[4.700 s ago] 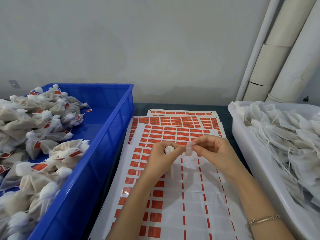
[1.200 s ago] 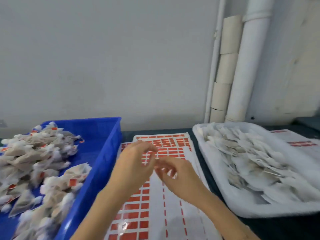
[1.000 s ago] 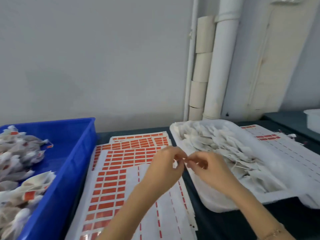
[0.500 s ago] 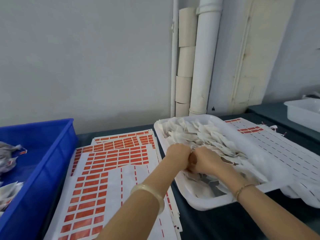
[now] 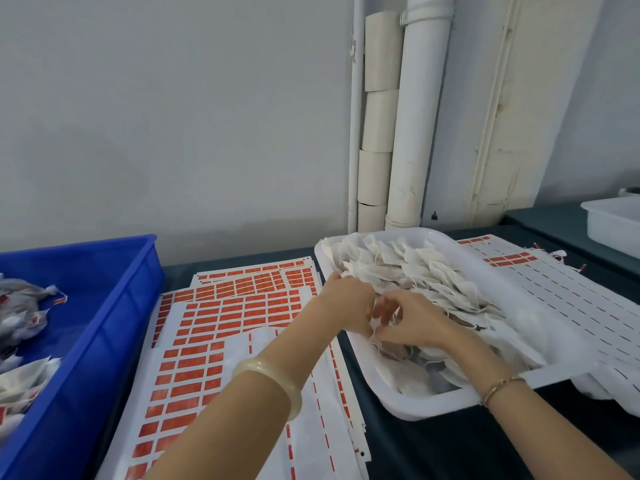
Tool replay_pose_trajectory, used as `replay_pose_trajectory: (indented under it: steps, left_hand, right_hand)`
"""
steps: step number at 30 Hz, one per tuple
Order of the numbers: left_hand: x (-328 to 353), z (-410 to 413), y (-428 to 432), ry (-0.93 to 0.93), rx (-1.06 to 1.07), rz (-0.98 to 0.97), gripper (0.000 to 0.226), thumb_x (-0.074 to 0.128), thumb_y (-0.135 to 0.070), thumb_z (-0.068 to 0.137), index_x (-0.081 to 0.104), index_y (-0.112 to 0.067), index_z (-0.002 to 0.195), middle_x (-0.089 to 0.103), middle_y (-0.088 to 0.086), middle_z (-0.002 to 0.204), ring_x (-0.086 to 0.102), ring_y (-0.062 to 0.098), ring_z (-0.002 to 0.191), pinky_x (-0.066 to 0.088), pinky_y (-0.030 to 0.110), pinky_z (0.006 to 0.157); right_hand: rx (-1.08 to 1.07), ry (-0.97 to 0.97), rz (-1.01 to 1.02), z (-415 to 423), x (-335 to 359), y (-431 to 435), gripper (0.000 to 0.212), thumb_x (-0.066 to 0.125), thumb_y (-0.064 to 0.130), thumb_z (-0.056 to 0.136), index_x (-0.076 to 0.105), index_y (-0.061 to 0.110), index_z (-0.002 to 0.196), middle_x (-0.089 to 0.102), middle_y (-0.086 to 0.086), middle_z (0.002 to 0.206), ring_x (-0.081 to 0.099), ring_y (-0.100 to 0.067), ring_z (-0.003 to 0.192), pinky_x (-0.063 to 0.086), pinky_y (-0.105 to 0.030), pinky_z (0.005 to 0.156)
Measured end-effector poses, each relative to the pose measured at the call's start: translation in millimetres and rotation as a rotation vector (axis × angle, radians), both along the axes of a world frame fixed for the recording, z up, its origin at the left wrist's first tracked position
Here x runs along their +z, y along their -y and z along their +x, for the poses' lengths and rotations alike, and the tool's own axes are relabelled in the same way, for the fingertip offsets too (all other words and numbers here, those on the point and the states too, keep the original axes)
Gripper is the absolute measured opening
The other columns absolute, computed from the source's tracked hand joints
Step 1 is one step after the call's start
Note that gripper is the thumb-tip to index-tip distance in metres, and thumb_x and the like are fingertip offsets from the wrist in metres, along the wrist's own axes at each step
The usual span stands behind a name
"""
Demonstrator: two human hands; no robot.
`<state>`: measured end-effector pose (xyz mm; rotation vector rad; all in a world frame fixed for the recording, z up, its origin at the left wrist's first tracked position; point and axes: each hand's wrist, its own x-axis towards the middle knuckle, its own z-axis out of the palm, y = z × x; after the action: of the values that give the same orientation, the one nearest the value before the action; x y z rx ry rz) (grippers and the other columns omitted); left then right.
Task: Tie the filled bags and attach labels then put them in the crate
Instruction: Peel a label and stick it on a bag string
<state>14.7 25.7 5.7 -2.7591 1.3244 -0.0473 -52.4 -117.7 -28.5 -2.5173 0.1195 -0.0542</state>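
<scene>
A white tray point(image 5: 433, 407) holds a heap of untied white filled bags point(image 5: 415, 268). Both my hands reach into its near left part. My left hand point(image 5: 349, 303) lies knuckles-up on the bags, its fingers hidden behind its back. Close beside it, my right hand point(image 5: 415, 322) has its fingers curled and pinches the edge of one bag in the heap. Sheets of red labels point(image 5: 242, 306) lie on the table under my left forearm. At the left stands the blue crate point(image 5: 104, 306) with tied, labelled bags point(image 5: 20, 306) inside.
More label sheets point(image 5: 571, 296), mostly peeled, lie right of the tray and partly under it. Another white tray point(image 5: 613, 223) stands at the far right. White pipes point(image 5: 415, 116) run up the wall behind. The table top point(image 5: 433, 448) is dark.
My view swung right, from the label sheets to the white tray. Both hands left the sheets and moved into the tray; the right hand's fingers have since loosened from a fist.
</scene>
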Motion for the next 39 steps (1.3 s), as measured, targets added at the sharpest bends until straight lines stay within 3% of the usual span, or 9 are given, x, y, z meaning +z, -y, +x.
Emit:
replay_pose_trajectory:
  steps: [2,5,11,16,20,25,34,36,39]
  left_hand:
    - [0.9,-3.2,0.5,0.018,-0.001,-0.012,0.025,0.063,-0.035,0.086,0.067,-0.014,0.101,0.065,0.004,0.096,0.055,0.022,0.098,0.03,0.04,0.105]
    - [0.3,-3.6,1.7,-0.007,0.018,-0.051,0.018,0.055,-0.027,0.091,0.057,-0.012,0.081,0.058,0.003,0.083,0.051,0.021,0.088,0.029,0.041,0.106]
    - [10.6,-0.3,-16.1,-0.198,0.021,-0.5,0.025,0.059,-0.034,0.091,0.065,-0.019,0.111,0.066,-0.003,0.112,0.057,0.016,0.104,0.039,0.033,0.099]
    - [24.3,1.3,-67.4,-0.344,0.029,-0.873,0.022,0.072,-0.029,0.084,0.067,-0.024,0.105,0.065,-0.018,0.092,0.061,-0.001,0.085,0.049,0.009,0.071]
    - [15.9,-12.5,-119.5,-0.596,0.065,-1.115,0.017,0.07,-0.03,0.086,0.067,-0.023,0.102,0.07,-0.011,0.099,0.067,0.006,0.095,0.055,0.02,0.083]
    - [-20.4,-35.0,-166.6,-0.732,0.162,-1.353,0.029,0.073,-0.04,0.077,0.069,-0.023,0.101,0.072,-0.009,0.098,0.069,0.011,0.095,0.053,0.017,0.072]
    - [-104.2,-18.0,-193.1,-0.614,0.713,-1.334,0.026,0.068,-0.033,0.087,0.062,-0.02,0.108,0.067,0.001,0.108,0.064,0.019,0.101,0.056,0.033,0.088]
    - [-100.2,-1.2,-204.8,-0.8,0.566,-1.327,0.037,0.068,-0.045,0.082,0.062,-0.021,0.109,0.067,0.001,0.108,0.064,0.024,0.107,0.055,0.028,0.087]
    - [-113.1,29.7,-223.9,-1.322,-0.062,-1.333,0.035,0.066,-0.036,0.087,0.064,-0.022,0.118,0.068,-0.006,0.112,0.065,0.012,0.105,0.05,0.025,0.09]
  right_hand:
    - [0.065,-0.036,-0.103,-0.8,-4.3,-3.9,0.035,0.067,0.055,0.052,0.064,0.036,0.08,0.064,0.018,0.077,0.058,0.0,0.07,0.046,-0.021,0.063]
    - [0.042,0.054,-0.089,2.1,-7.3,-3.4,0.007,0.072,0.037,0.072,0.067,0.032,0.073,0.063,0.016,0.073,0.056,-0.003,0.064,0.044,-0.021,0.06]
    - [-0.047,0.305,0.181,0.3,3.2,-3.5,0.015,0.067,0.014,0.085,0.064,0.024,0.076,0.065,0.011,0.071,0.059,-0.002,0.064,0.043,-0.013,0.063]
    - [-0.026,0.413,0.458,-6.7,25.0,-32.3,0.012,0.061,0.013,0.092,0.068,0.02,0.097,0.073,0.008,0.092,0.068,-0.005,0.088,0.052,-0.022,0.078]
    - [0.106,0.396,0.588,-19.7,41.4,-81.6,0.011,0.062,0.022,0.09,0.068,0.03,0.094,0.073,0.016,0.087,0.067,0.003,0.081,0.049,-0.012,0.065]
    - [0.11,0.243,0.626,-15.7,17.5,-147.3,0.019,0.066,0.034,0.085,0.065,0.033,0.105,0.071,0.016,0.094,0.067,-0.002,0.089,0.057,-0.02,0.073]
    - [-0.173,0.102,0.769,23.1,-77.9,-211.2,0.035,0.074,0.03,0.081,0.054,0.034,0.11,0.06,0.017,0.097,0.058,-0.003,0.089,0.044,-0.009,0.06]
    - [-0.176,0.148,0.769,33.0,-79.4,-211.7,0.033,0.075,0.033,0.08,0.057,0.036,0.107,0.06,0.019,0.097,0.058,-0.003,0.09,0.044,-0.009,0.06]
    - [-0.182,0.202,0.766,48.2,-77.2,-208.8,0.021,0.074,0.036,0.08,0.06,0.039,0.096,0.063,0.018,0.094,0.063,-0.007,0.085,0.054,-0.018,0.065]
